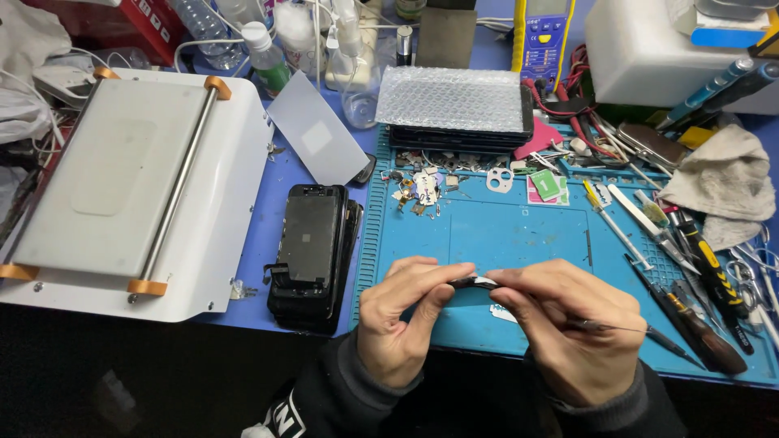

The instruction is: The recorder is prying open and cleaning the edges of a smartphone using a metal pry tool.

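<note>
Above the blue work mat (503, 235), left hand (399, 320) and right hand (572, 328) fingers pinch a small dark component (473, 282) between them; right hand also holds tweezers (625, 328). Stacked phone screens (312, 255) lie left.

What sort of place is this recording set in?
Most likely a phone repair bench. A blue repair mat covers the work area, a stack of phone screens lies beside it, and screwdrivers and tweezers sit at the right. Both hands, left hand and right hand, pinch a small dark part.
</note>
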